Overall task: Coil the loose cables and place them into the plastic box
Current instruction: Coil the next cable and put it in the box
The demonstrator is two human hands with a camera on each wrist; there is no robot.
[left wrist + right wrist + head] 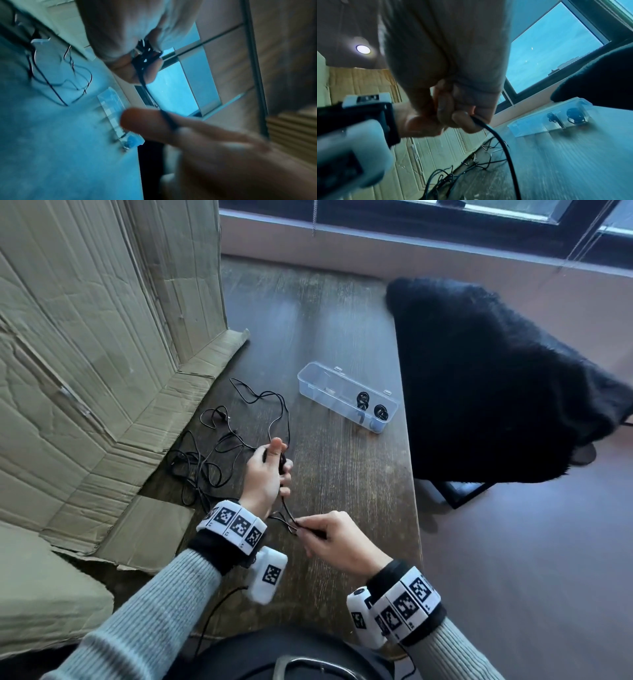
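Head view, cable: a thin black cable [285, 510] runs taut between both hands above the table [342, 467]; its free length trails left into a loose tangle [205, 453] lying by the cardboard.
Left hand: the left hand [267, 474] is curled round a small bundle of turns, thumb up, fingers closed on it. It seems to serve as the form that keeps the finished turns together.
Right hand: the right hand [337, 539] pinches the strand between thumb and fingertips, close to the left wrist. That grip likely keeps tension on the strand so the next turn lies tight.
Right wrist view: the pinching fingers [462, 119] press the cable [501, 142], which drops from them toward the tangle [453, 174] below.
Left wrist view: blurred; dark turns [145, 56] show inside the curled hand, and a strand leads off to a finger of the other hand.
Box: the clear box [346, 397] sits open, farther back on the table, well apart from the hands. Two coils [371, 405] lie at its right end, leaving the left part free.
Stage: a judgement only, but this cable looks partly wound, with most of the tangle left.
Surroundings: cardboard [85, 354] stands to the left; a black furry cloth [496, 378] lies over a chair to the right.
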